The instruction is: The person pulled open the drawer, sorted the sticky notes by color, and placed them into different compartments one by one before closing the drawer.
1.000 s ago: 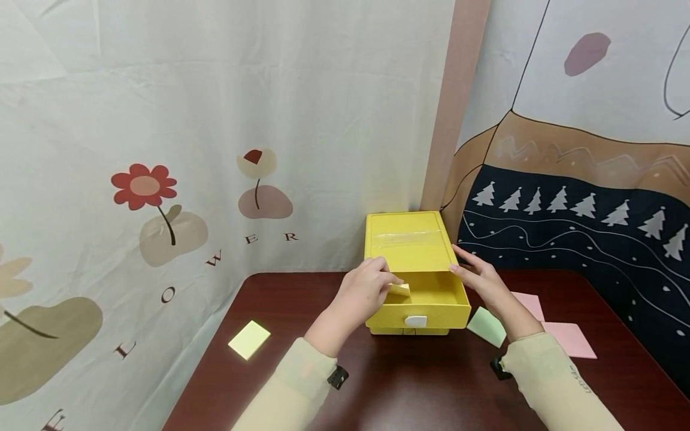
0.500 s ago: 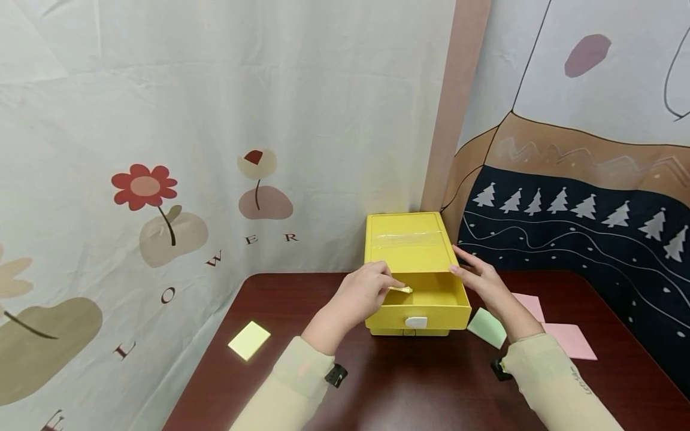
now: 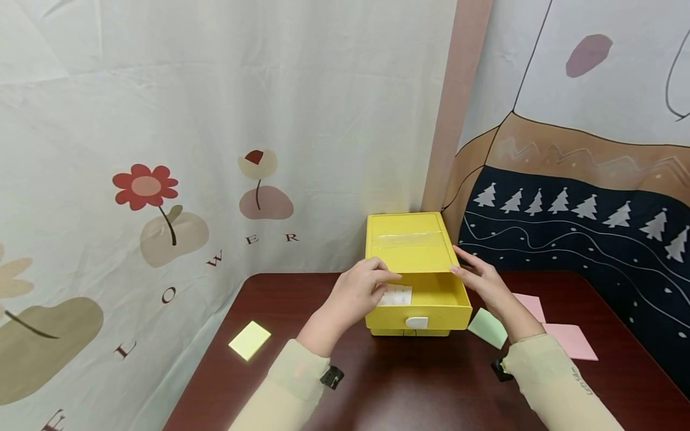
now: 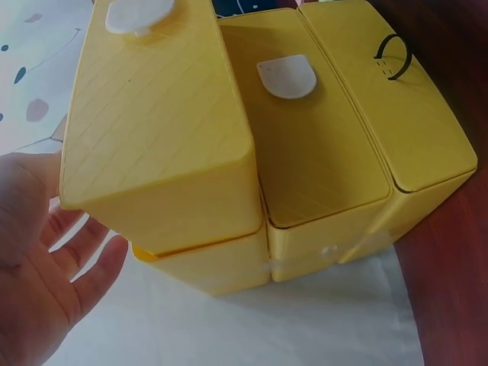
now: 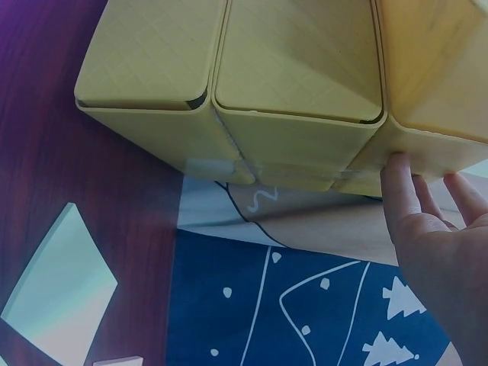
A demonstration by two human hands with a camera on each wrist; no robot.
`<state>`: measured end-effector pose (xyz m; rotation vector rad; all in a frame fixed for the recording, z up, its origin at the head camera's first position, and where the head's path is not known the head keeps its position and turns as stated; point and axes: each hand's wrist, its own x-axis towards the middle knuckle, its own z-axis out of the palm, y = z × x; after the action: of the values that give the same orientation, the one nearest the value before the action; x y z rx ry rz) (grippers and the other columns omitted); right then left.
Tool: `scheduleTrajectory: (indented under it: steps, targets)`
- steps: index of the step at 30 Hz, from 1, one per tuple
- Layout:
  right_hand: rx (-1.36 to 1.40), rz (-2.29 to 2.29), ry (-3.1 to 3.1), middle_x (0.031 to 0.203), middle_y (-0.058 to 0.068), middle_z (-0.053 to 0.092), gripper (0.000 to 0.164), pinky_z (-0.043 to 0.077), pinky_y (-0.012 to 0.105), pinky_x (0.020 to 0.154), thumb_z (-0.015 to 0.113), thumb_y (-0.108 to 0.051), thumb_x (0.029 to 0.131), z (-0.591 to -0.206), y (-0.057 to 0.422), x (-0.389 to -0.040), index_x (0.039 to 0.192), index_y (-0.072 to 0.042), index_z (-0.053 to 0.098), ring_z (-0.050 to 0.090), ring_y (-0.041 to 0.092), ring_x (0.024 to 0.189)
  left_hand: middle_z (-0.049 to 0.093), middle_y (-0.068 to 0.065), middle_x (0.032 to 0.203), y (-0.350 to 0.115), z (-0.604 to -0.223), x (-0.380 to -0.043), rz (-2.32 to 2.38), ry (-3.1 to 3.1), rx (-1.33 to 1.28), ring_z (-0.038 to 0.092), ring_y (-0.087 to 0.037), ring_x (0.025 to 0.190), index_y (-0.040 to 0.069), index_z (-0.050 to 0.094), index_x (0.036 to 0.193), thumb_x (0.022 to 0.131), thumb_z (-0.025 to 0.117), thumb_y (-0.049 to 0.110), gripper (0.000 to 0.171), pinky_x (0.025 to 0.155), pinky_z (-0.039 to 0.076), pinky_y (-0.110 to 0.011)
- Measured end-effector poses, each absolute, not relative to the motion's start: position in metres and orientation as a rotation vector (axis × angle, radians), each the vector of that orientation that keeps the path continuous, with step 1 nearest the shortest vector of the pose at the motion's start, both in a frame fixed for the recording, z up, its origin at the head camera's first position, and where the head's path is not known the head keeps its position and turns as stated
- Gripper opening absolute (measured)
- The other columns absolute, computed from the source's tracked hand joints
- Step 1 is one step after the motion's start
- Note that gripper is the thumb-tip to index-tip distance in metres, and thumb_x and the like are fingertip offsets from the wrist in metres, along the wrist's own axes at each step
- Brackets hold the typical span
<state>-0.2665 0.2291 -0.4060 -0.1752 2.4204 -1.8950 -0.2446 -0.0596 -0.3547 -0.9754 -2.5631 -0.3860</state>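
A yellow drawer box (image 3: 408,254) stands at the back of the table, its top drawer (image 3: 450,317) pulled out. Inside the drawer's left part lies a small paper pad (image 3: 400,294), white printed face up. My left hand (image 3: 350,293) hovers over the drawer's left side, fingers loosely bent and partly covering the pad. In the left wrist view, several relaxed fingers of that hand (image 4: 42,259) show beside the pulled-out drawer, holding nothing. With straight fingertips my right hand (image 3: 492,293) touches the box's right side; the right wrist view shows these fingers (image 5: 400,194) against the upper section.
A yellow sticky-note pad (image 3: 250,340) lies at the table's left. Right of the box are a green pad (image 3: 487,328) and two pink pads, the nearer pink pad (image 3: 571,340) larger in view. Printed curtains (image 3: 323,120) hang behind the table. A black loop (image 4: 408,57) marks the lowest drawer.
The left hand's fingers pinched the small pad inside the drawer; they have let go and drawn slightly back. The pad now lies flat, printed face showing. The right hand has stayed put.
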Motion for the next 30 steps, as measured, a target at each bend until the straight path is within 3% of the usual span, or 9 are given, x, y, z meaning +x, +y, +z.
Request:
scheduleTrajectory:
  steps: [8, 18, 30]
  targets:
    - [-0.168, -1.889, 2.424, 0.15, 0.02, 0.032, 0.069, 0.034, 0.053, 0.106, 0.055, -0.042, 0.094, -0.406, 0.229, -0.266, 0.152, -0.025, 0.021, 0.04, 0.035, 0.13, 0.057, 0.011, 0.096, -0.067, -0.361, -0.244, -0.465, -2.479, -0.916, 0.053, -0.006, 0.089, 0.03, 0.073, 0.107, 0.085, 0.071, 0.017, 0.025, 0.063, 0.047, -0.019]
    - [-0.171, -1.898, 2.412, 0.151, 0.02, 0.029, 0.07, 0.032, 0.054, 0.107, 0.055, -0.042, 0.094, -0.406, 0.229, -0.266, 0.152, -0.025, 0.02, 0.038, 0.037, 0.131, 0.057, 0.008, 0.097, -0.083, -0.372, -0.245, -0.587, -2.287, -0.889, 0.05, -0.007, 0.084, 0.025, 0.073, 0.106, 0.084, 0.071, 0.013, 0.026, 0.056, 0.042, -0.016]
    - [-0.162, -1.891, 2.421, 0.153, 0.019, 0.027, 0.07, 0.033, 0.053, 0.106, 0.055, -0.043, 0.094, -0.405, 0.229, -0.266, 0.152, -0.024, 0.02, 0.038, 0.036, 0.132, 0.057, 0.006, 0.097, -0.112, -0.388, -0.245, -0.661, -2.221, -0.727, 0.053, -0.01, 0.086, 0.021, 0.073, 0.108, 0.084, 0.068, 0.012, 0.025, 0.059, 0.046, -0.022]
